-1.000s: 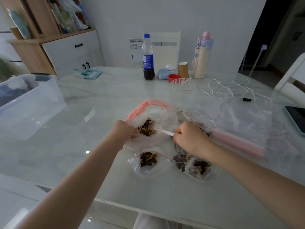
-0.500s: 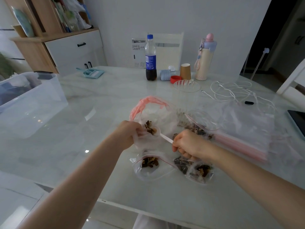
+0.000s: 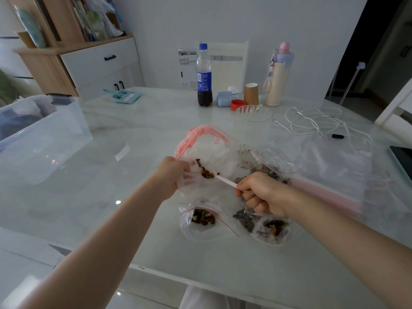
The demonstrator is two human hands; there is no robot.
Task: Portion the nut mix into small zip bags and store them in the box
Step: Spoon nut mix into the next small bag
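Observation:
My left hand (image 3: 172,175) grips the side of a large clear bag with a pink zip strip (image 3: 201,133) and holds its mouth open. My right hand (image 3: 260,194) grips the handle of a white plastic spoon (image 3: 225,181). The spoon's bowl, heaped with nut mix (image 3: 205,172), sits inside that mouth. An open small zip bag (image 3: 270,167) with nuts lies behind my right hand. Filled small bags lie nearer me: one (image 3: 204,219) in the middle, another (image 3: 273,229) to the right, with a dark one (image 3: 245,219) between them. The clear storage box (image 3: 46,139) stands at the far left.
A stack of unused zip bags (image 3: 334,175) lies to the right, with white cables (image 3: 316,121) behind and a dark tablet (image 3: 403,161) at the right edge. A cola bottle (image 3: 204,76), paper cup (image 3: 252,93), flask (image 3: 278,76) and glass dish (image 3: 254,113) stand at the back.
My right hand has drawn slightly toward me with the spoon. My left hand keeps its hold on the large bag. The view has tilted a little.

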